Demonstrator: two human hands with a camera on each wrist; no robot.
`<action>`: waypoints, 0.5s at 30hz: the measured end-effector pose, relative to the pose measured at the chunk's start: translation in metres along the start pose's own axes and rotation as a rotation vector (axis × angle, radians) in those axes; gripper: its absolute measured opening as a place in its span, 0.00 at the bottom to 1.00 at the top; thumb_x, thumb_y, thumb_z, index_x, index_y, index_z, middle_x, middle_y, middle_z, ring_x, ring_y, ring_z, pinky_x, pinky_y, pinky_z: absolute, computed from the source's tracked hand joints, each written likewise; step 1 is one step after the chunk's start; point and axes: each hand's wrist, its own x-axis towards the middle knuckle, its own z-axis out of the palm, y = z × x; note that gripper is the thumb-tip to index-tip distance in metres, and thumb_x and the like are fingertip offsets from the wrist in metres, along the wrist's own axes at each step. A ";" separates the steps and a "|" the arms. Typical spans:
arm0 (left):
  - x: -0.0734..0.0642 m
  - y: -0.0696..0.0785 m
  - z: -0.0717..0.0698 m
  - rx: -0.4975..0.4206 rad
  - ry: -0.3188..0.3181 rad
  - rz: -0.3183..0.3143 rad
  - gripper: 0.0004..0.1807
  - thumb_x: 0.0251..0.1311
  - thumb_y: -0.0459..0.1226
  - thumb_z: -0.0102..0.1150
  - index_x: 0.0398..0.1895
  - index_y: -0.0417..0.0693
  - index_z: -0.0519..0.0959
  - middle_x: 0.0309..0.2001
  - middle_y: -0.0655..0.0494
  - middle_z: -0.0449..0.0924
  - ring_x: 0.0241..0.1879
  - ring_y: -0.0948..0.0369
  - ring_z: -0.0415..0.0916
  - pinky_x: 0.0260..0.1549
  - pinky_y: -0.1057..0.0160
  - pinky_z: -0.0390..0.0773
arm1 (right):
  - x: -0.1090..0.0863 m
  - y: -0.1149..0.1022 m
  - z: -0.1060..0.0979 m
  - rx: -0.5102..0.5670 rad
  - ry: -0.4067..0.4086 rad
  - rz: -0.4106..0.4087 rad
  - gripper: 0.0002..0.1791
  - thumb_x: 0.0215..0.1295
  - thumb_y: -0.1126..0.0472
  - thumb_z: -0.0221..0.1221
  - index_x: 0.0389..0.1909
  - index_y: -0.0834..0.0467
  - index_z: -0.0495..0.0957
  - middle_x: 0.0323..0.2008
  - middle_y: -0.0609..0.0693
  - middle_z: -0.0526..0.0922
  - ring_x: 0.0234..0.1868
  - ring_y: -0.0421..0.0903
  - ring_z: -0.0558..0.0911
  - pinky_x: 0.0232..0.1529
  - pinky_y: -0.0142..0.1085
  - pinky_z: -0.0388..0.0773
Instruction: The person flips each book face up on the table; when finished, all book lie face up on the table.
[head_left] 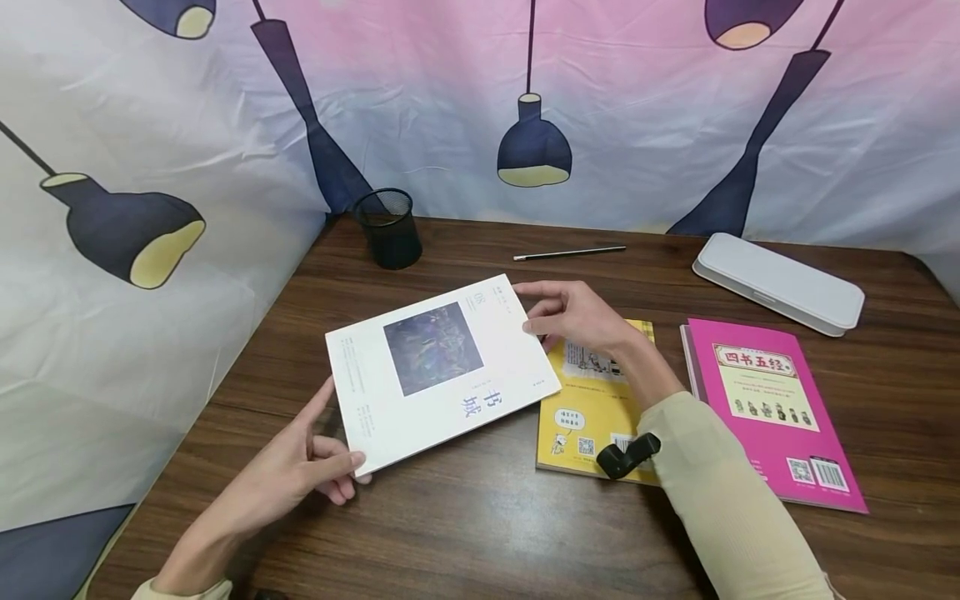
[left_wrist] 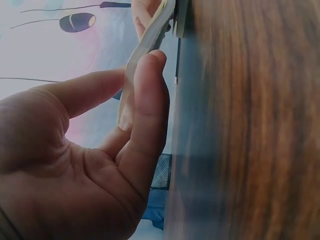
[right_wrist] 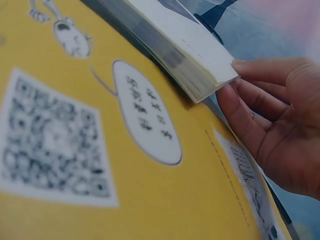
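Observation:
A white book (head_left: 420,375) with a dark square picture on its cover is held tilted above the table, one hand at each end. My left hand (head_left: 296,467) pinches its near left corner, thumb on top and fingers beneath. At the far right end, my right hand (head_left: 577,317) grips the edge between thumb and fingers; the right wrist view shows the page edges of the white book (right_wrist: 185,60) there. Below the right hand and forearm lies a yellow book (head_left: 592,408), partly covered by the arm and overlapped by the white book's right corner.
A pink book (head_left: 772,433) lies right of the yellow one, on top of another volume. Behind it sits a white pencil case (head_left: 780,283). A pencil (head_left: 570,253) lies at the back, and a black mesh pen holder (head_left: 390,233) stands back left. A patterned curtain (head_left: 450,108) hangs behind the table.

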 end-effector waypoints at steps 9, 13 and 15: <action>0.004 -0.004 -0.001 0.007 -0.084 -0.012 0.66 0.70 0.34 0.66 0.82 0.41 0.16 0.35 0.44 0.88 0.27 0.59 0.85 0.32 0.55 0.88 | 0.004 0.004 0.005 -0.085 0.000 0.078 0.32 0.69 0.65 0.69 0.73 0.55 0.75 0.47 0.59 0.91 0.32 0.50 0.89 0.38 0.41 0.88; 0.004 -0.004 -0.003 0.039 -0.087 -0.032 0.67 0.69 0.34 0.67 0.81 0.39 0.16 0.33 0.44 0.86 0.25 0.59 0.84 0.30 0.55 0.88 | 0.005 0.003 0.008 -0.117 0.003 0.096 0.32 0.68 0.64 0.70 0.73 0.55 0.76 0.47 0.58 0.91 0.30 0.49 0.88 0.36 0.40 0.87; 0.005 -0.004 -0.002 0.056 -0.087 -0.039 0.67 0.68 0.34 0.67 0.81 0.37 0.16 0.32 0.45 0.86 0.24 0.59 0.83 0.28 0.55 0.87 | 0.006 0.002 0.010 -0.129 0.004 0.095 0.31 0.69 0.64 0.69 0.72 0.55 0.76 0.46 0.57 0.91 0.27 0.48 0.86 0.34 0.39 0.87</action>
